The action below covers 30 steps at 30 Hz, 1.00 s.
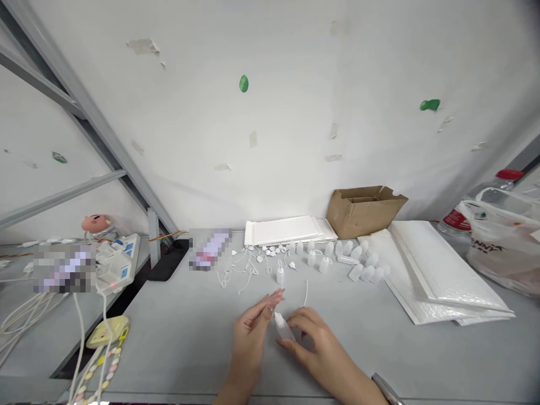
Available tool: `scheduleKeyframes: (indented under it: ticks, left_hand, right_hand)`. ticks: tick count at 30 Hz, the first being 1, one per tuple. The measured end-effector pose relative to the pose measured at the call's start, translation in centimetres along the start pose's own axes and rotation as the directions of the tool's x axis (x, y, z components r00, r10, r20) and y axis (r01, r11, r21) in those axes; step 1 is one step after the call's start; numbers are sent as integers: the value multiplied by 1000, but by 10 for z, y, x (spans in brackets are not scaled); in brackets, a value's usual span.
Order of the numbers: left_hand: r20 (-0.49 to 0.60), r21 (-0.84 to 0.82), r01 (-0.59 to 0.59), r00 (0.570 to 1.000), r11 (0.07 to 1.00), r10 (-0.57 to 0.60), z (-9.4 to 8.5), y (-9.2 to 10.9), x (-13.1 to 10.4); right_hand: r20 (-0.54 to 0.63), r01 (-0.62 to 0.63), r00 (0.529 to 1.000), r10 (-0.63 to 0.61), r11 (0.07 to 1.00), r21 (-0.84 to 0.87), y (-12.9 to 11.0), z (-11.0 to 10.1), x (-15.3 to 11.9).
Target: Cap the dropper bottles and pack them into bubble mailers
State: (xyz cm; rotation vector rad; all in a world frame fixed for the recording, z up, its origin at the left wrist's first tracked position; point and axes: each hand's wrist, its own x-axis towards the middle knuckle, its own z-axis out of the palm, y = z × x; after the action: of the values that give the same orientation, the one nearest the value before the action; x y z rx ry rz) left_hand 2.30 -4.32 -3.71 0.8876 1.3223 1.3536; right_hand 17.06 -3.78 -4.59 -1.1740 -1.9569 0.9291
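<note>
Low in the middle, my right hand (310,337) has its thumb and fingers round a small translucent white bottle (284,328), which leans with its top to the upper left. My left hand (255,323) is beside the bottle's top, fingers closed together; what they hold, if anything, is too small to make out. Just beyond my hands a second small bottle (280,275) stands upright. A thin white strap (306,292) extends past my right fingers. Behind are scattered white caps with loops (252,269) and several more bottles (324,264) to the right.
At the back are a brown cardboard box (365,216) and flat white packets (287,230). Bubble mailers (447,270) and a plastic bag (502,247) lie right. A blurred phone-like object (213,248), cables and a power strip (122,264) are left. A metal object (385,388) is near the front edge.
</note>
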Motion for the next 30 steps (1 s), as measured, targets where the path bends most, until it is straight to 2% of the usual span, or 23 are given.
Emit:
scheduleKeyframes:
  ticks: [2,5,7,10,12,14,17,19,21,23,25,26,27,30]
  left_hand:
    - [36,125,-48,998,991,44,-5,6,5]
    - [22,354,-97,995,930,96,-18,11,18]
    - [14,566,-122,990,815,138,-30,7,27]
    - [11,819,-155,967,552,256,-48,-8,42]
    - [14,892,-141,958,429,286,-57,-19,49]
    - [22,923,-129,958,362,286,-63,-24,54]
    - [33,933,-129,960,335,277,-68,-22,57]
    - [28,932,-123,963,342,269,-70,-17,59]
    - [33,931,-126,964,343,265,-72,-11,63]
    - [54,929,-146,962,340,267,-73,-5,72]
    - [73,924,-165,961,345,265,-72,-1,84]
    - [78,921,-170,962,351,262,-71,0,91]
    - [83,917,-174,963,358,257,-69,0,99]
    - [85,906,-180,964,384,251,-64,-1,116]
  right_hand:
    - [-48,11,999,-15,996,-87,14,-12,6]
    - [-160,-106,984,73,972,-208,39,-36,14]
    - [-231,-204,963,143,940,-272,56,-50,20]
    - [-265,-235,952,151,916,-326,72,-59,26]
    - [-256,-220,957,136,915,-338,75,-58,29]
    - [-244,-210,961,129,915,-344,76,-55,30]
    - [-229,-200,965,128,923,-329,74,-57,26]
    - [-246,-209,959,143,941,-265,75,-67,21]
    - [-314,-243,933,178,953,-181,78,-83,15]
    - [-435,-297,877,202,941,-161,83,-103,10]
    - [-577,-369,795,184,903,-220,88,-120,8]
    - [-612,-398,774,162,877,-271,90,-126,8]
    - [-628,-422,766,137,844,-330,91,-130,9]
    - [-605,-461,789,109,756,-464,91,-131,14]
